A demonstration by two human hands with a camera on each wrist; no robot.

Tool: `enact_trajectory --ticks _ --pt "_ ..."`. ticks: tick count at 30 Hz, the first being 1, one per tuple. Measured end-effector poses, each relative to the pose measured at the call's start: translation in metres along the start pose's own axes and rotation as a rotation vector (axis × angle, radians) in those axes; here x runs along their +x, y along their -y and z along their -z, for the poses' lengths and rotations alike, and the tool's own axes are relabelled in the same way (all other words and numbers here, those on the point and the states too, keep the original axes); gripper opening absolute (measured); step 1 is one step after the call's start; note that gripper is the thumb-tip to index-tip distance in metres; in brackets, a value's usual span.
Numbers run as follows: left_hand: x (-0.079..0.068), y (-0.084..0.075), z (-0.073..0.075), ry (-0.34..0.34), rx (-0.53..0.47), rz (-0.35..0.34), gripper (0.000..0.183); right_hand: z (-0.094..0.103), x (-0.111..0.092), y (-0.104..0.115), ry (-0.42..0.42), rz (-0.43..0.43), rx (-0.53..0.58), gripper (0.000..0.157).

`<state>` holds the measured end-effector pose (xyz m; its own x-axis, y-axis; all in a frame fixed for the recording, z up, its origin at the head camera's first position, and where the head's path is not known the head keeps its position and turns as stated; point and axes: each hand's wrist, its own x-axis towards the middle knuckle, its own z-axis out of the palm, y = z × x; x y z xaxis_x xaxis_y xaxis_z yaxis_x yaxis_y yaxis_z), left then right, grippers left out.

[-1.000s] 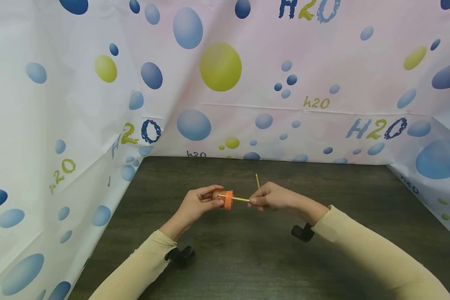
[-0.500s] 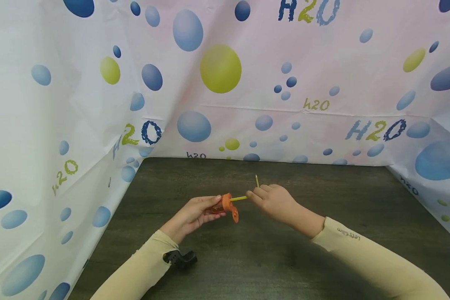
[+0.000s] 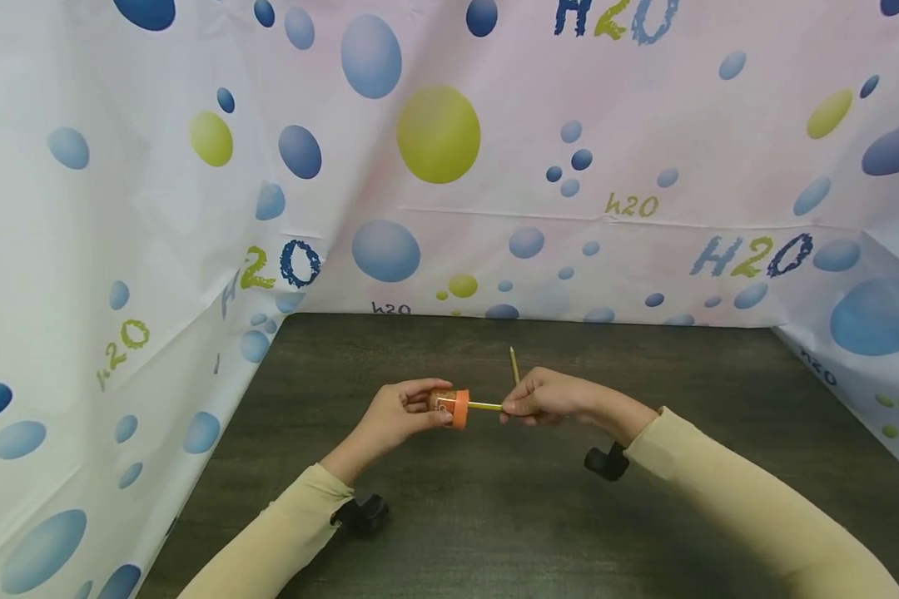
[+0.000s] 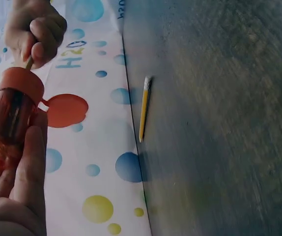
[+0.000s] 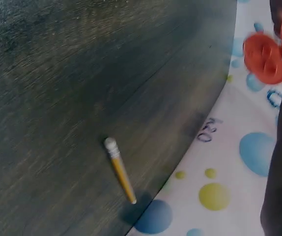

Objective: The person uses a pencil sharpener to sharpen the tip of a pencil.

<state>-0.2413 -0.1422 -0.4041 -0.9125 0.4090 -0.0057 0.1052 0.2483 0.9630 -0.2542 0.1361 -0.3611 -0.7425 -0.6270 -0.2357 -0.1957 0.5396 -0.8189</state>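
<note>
My left hand (image 3: 389, 420) grips a pencil sharpener (image 3: 450, 408) with a see-through container and an orange top. Its round orange flap (image 4: 68, 110) hangs open at the side in the left wrist view. A yellow pencil (image 3: 484, 406) stands with one end in the sharpener's top. My right hand (image 3: 547, 397) pinches that pencil near its outer end, a short way from the sharpener. Dark shapes that I cannot make out show through the container in the left wrist view. In the right wrist view, a dark, blurred shape at the right edge hides most of the right hand's work.
A second pencil (image 3: 514, 364), yellow with a white eraser end, lies on the dark wooden table (image 3: 479, 516) just beyond my right hand. Behind and beside the table hangs a white sheet (image 3: 607, 274) printed with blue and green dots.
Half a second ago my right hand was turned back-up and the sharpener's flap hung towards the viewer. Since then both hands have rotated, and the flap is hidden in the head view.
</note>
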Motion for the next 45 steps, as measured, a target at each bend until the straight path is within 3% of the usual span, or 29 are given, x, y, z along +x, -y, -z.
enact_trajectory --ticks 2,4,8,11,14,16,19,22,25,30,32,33,35,36,39,41,43,45 --pt "0.001 0.000 -0.001 -0.008 0.007 0.017 0.051 0.001 0.000 -0.002 0.011 -0.003 -0.004 0.032" --pt "0.002 0.001 -0.002 -0.026 -0.030 0.062 0.051 -0.003 -0.001 -0.002 -0.069 0.071 -0.167 0.032" --pt "0.005 0.001 -0.001 -0.027 -0.218 0.157 0.050 -0.018 -0.003 0.001 -0.376 0.332 -0.732 0.032" --pt "0.005 -0.001 0.001 0.018 -0.389 0.208 0.051 -0.024 -0.001 -0.002 -0.625 0.607 -1.087 0.034" --pt "0.006 -0.002 0.002 0.057 -0.484 0.242 0.052 -0.024 0.003 -0.009 -0.756 0.814 -1.242 0.035" --pt "0.006 -0.001 0.001 0.072 -0.466 0.242 0.052 -0.025 0.003 -0.012 -0.774 0.846 -1.269 0.037" --pt "0.005 -0.001 0.000 0.049 -0.364 0.199 0.052 -0.027 0.001 -0.011 -0.756 0.781 -1.220 0.036" --pt "0.003 -0.002 0.000 -0.010 -0.233 0.130 0.051 -0.028 -0.001 -0.004 -0.656 0.618 -1.050 0.027" --pt "0.002 -0.003 0.000 -0.059 -0.114 0.058 0.049 -0.022 -0.001 0.005 -0.447 0.412 -0.730 0.019" --pt "0.001 -0.004 -0.001 -0.061 0.022 -0.020 0.049 -0.003 0.003 0.009 -0.065 0.059 -0.084 0.029" --pt "0.002 -0.004 -0.002 -0.060 0.016 0.000 0.049 0.001 0.005 0.007 -0.005 -0.007 0.022 0.031" --pt "0.002 -0.003 -0.002 -0.058 -0.005 0.017 0.050 0.001 0.005 0.006 -0.003 -0.010 0.009 0.032" --pt "0.002 -0.002 -0.002 -0.053 -0.081 0.072 0.050 -0.003 0.006 0.005 -0.064 0.063 -0.163 0.032" --pt "0.002 -0.001 -0.001 -0.047 -0.137 0.105 0.050 -0.006 0.006 0.005 -0.123 0.133 -0.305 0.032" --pt "0.003 0.000 0.000 -0.010 -0.341 0.200 0.051 -0.016 0.005 0.003 -0.374 0.392 -0.862 0.030" --pt "0.003 0.000 0.000 0.009 -0.452 0.246 0.053 -0.022 0.005 0.001 -0.548 0.548 -1.167 0.031" --pt "0.003 0.001 0.000 0.021 -0.500 0.263 0.054 -0.025 0.004 -0.002 -0.646 0.651 -1.338 0.036" --pt "0.002 0.001 -0.001 0.024 -0.477 0.259 0.054 -0.027 0.002 -0.004 -0.652 0.664 -1.391 0.042"
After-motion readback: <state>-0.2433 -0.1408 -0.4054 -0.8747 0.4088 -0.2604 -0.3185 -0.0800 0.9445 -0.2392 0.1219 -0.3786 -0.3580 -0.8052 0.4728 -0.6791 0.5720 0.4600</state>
